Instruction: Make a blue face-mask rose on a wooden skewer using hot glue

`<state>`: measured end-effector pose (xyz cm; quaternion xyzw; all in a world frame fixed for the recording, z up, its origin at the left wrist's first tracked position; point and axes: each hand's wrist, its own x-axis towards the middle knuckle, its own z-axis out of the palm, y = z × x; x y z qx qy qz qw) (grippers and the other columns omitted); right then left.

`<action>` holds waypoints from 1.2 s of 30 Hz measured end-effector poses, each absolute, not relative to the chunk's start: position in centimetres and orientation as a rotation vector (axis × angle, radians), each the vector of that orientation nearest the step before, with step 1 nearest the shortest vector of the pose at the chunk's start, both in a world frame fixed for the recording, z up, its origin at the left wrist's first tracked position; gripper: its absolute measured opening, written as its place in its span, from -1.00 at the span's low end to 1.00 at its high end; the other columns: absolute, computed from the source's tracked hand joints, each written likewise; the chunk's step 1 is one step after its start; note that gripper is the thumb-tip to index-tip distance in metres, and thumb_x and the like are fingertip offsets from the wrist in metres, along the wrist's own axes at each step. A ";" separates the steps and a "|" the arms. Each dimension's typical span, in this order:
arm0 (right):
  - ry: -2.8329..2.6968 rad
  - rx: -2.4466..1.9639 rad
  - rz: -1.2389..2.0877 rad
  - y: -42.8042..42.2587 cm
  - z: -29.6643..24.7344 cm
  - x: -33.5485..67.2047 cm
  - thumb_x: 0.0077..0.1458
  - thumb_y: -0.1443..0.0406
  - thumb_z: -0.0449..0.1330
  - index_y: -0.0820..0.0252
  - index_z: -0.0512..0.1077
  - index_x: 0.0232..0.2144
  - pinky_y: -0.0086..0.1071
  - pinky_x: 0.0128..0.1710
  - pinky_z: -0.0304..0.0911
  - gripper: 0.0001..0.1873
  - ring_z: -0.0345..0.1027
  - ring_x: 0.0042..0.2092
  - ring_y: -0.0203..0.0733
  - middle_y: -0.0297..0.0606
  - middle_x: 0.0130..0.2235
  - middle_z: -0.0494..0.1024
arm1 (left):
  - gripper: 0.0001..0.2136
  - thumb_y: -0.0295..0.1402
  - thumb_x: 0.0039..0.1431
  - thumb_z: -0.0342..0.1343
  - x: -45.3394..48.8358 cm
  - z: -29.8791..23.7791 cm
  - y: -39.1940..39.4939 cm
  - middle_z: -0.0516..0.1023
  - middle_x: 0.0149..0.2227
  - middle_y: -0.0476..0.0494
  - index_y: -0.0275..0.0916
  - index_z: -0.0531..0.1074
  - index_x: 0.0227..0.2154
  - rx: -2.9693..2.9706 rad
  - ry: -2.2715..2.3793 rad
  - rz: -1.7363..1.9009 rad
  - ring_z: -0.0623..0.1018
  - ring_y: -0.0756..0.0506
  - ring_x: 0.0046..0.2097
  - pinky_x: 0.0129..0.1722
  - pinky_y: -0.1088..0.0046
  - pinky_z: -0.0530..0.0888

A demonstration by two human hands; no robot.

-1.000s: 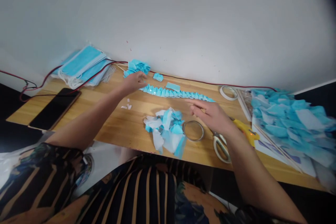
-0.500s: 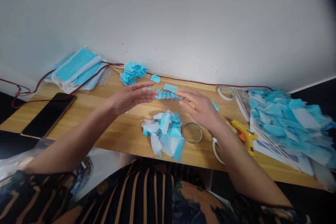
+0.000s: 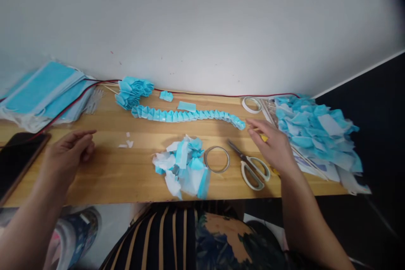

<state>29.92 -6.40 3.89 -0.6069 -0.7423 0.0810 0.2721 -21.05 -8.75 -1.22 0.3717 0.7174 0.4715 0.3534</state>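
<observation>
A long pleated light-blue strip (image 3: 183, 116) lies stretched across the table, its right end bending toward me. Close to that end is my right hand (image 3: 270, 143), fingers extended and nothing visible in them; whether a fingertip touches the strip I cannot tell. Over the left part of the table, beside the phone (image 3: 19, 156), my left hand (image 3: 71, 152) is empty, its index finger stretched out and the other fingers loosely bent. Small white scraps (image 3: 128, 143) lie to its right. Scissors (image 3: 248, 164) rest near my right hand.
Crumpled blue and white pieces (image 3: 183, 164) and a tape roll (image 3: 217, 159) are near the front edge. Blue flowers (image 3: 131, 92) and stacked masks (image 3: 44, 88) lie back left. Another tape roll (image 3: 251, 105) and a blue heap (image 3: 316, 130) are right. A red-black cable (image 3: 205, 94) follows the wall.
My hands have moved apart, away from the middle. The pleated strip, bunched between them before, now lies spread out long. The view has shifted right, and the scissors show fully.
</observation>
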 end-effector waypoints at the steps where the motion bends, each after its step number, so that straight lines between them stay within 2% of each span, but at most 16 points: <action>1: -2.008 -1.633 0.242 -6.6 3.5 30.0 0.32 0.18 0.11 0.05 0.52 0.10 0.00 0.09 0.44 -0.63 0.57 0.05 0.05 -0.10 0.09 0.64 | -0.83 -0.22 -0.06 0.28 -20.9 -1.2 -8.9 0.31 -0.65 0.17 -0.06 0.52 -0.36 0.961 1.911 1.211 0.23 0.01 -0.59 -0.58 0.50 0.15; 5: -2.098 -1.586 0.302 -4.7 3.0 29.1 0.31 0.21 0.11 0.09 0.54 0.07 -0.06 0.07 0.43 -0.64 0.57 0.02 0.02 -0.11 0.04 0.67 | -0.81 -0.14 -0.08 0.26 -20.4 -1.5 -9.4 0.32 -0.64 0.11 -0.12 0.48 -0.51 1.094 2.150 1.119 0.26 -0.03 -0.55 -0.53 0.48 0.16; 8: -2.212 -1.533 0.349 -1.1 3.0 26.8 0.30 0.24 0.09 0.16 0.57 0.02 -0.14 0.05 0.40 -0.65 0.57 0.02 -0.01 -0.10 0.00 0.68 | -0.71 -0.09 0.01 0.18 -20.4 -2.0 -9.5 0.31 -0.64 0.06 -0.16 0.40 -0.64 1.310 2.237 1.035 0.33 -0.07 -0.49 -0.47 0.46 0.22; 11: -2.336 -1.562 0.378 3.3 2.7 23.3 0.32 0.26 0.07 0.18 0.59 -0.01 -0.20 -0.02 0.37 -0.66 0.56 0.01 -0.01 -0.10 0.01 0.68 | -0.70 -0.13 0.06 0.16 -20.4 -2.7 -9.4 0.33 -0.61 0.04 -0.17 0.35 -0.66 1.466 2.182 1.051 0.38 -0.09 -0.46 -0.43 0.44 0.27; 13: -2.428 -1.578 0.378 6.0 2.2 20.8 0.33 0.28 0.05 0.15 0.59 -0.02 -0.24 -0.03 0.33 -0.66 0.55 0.04 -0.01 -0.12 0.06 0.67 | -0.77 -0.17 0.05 0.19 -20.4 -2.9 -9.3 0.44 -0.49 0.01 -0.16 0.40 -0.60 1.580 2.108 1.114 0.45 -0.10 -0.39 -0.36 0.43 0.34; 15: -2.508 -1.633 0.351 8.3 1.6 18.5 0.32 0.29 0.04 0.14 0.60 -0.08 -0.27 -0.13 0.30 -0.67 0.55 -0.02 -0.01 -0.12 -0.01 0.70 | -0.88 -0.20 0.04 0.19 -20.4 -3.1 -9.3 0.51 -0.30 -0.02 -0.11 0.52 -0.43 1.664 2.061 1.148 0.49 -0.10 -0.33 -0.30 0.41 0.41; 18: -2.579 -1.725 0.362 10.7 0.7 16.3 0.25 0.27 0.15 0.14 0.59 -0.12 -0.32 -0.22 0.24 -0.75 0.53 -0.07 -0.04 -0.11 -0.05 0.70 | -0.71 -0.22 0.09 0.16 -20.5 -3.2 -9.3 0.48 -0.11 -0.03 0.01 0.55 -0.10 1.695 2.057 1.097 0.47 -0.08 -0.32 -0.28 0.40 0.45; 19: -2.590 -1.734 0.373 11.1 0.4 16.0 0.22 0.28 0.18 0.15 0.59 -0.14 -0.33 -0.24 0.23 -0.78 0.53 -0.09 -0.05 -0.11 -0.07 0.70 | -0.68 -0.22 0.10 0.16 -20.6 -3.2 -9.3 0.48 -0.09 -0.04 0.02 0.53 -0.05 1.689 2.061 1.090 0.48 -0.08 -0.31 -0.27 0.40 0.45; 21: -2.607 -1.726 0.398 11.7 0.3 15.9 0.18 0.31 0.20 0.16 0.60 -0.20 -0.35 -0.25 0.22 -0.81 0.52 -0.12 -0.09 -0.14 -0.10 0.71 | -0.72 -0.19 0.12 0.18 -20.8 -3.3 -9.4 0.51 -0.10 -0.05 -0.02 0.53 -0.09 1.653 2.080 1.091 0.51 -0.11 -0.25 -0.23 0.40 0.47; 25: -2.506 -1.664 0.407 12.6 1.2 16.8 0.21 0.31 0.14 0.18 0.59 -0.18 -0.38 -0.19 0.24 -0.77 0.50 -0.14 -0.15 -0.19 -0.12 0.70 | -0.82 -0.16 0.09 0.21 -21.1 -3.5 -9.3 0.60 -0.29 -0.01 -0.13 0.54 -0.32 1.449 2.235 1.052 0.56 -0.13 -0.27 -0.21 0.40 0.46; 28: -2.343 -1.727 0.284 13.4 1.8 16.7 0.22 0.33 0.10 0.21 0.59 -0.14 -0.30 -0.18 0.24 -0.72 0.49 -0.14 -0.07 -0.13 -0.12 0.70 | -0.80 -0.15 0.08 0.21 -21.2 -3.6 -9.2 0.63 -0.36 0.00 -0.16 0.56 -0.35 1.356 2.288 1.056 0.57 -0.14 -0.27 -0.25 0.43 0.44; 31: -2.374 -1.833 0.172 13.8 1.6 16.2 0.30 0.35 0.02 0.23 0.61 -0.14 -0.20 -0.09 0.24 -0.66 0.48 -0.06 0.05 0.00 -0.05 0.68 | -0.79 -0.14 0.07 0.21 -21.1 -3.5 -9.2 0.58 -0.44 0.01 -0.19 0.54 -0.40 1.355 2.276 1.069 0.52 -0.11 -0.33 -0.33 0.46 0.37; 34: -2.408 -1.878 0.148 13.5 1.3 16.3 0.37 0.33 -0.04 0.23 0.59 -0.01 -0.11 0.01 0.26 -0.59 0.48 0.01 0.12 0.05 0.02 0.65 | -0.78 -0.15 0.05 0.23 -20.8 -3.3 -9.4 0.54 -0.46 0.01 -0.22 0.51 -0.45 1.399 2.210 1.046 0.48 -0.08 -0.35 -0.33 0.47 0.34; 36: -2.367 -1.865 0.121 12.8 1.6 16.9 0.37 0.33 -0.03 0.23 0.54 0.13 -0.07 0.04 0.27 -0.55 0.48 0.05 0.14 0.05 0.05 0.64 | -0.78 -0.16 0.04 0.26 -20.6 -3.1 -9.6 0.53 -0.41 0.00 -0.23 0.52 -0.38 1.416 2.170 1.041 0.48 -0.07 -0.33 -0.30 0.47 0.36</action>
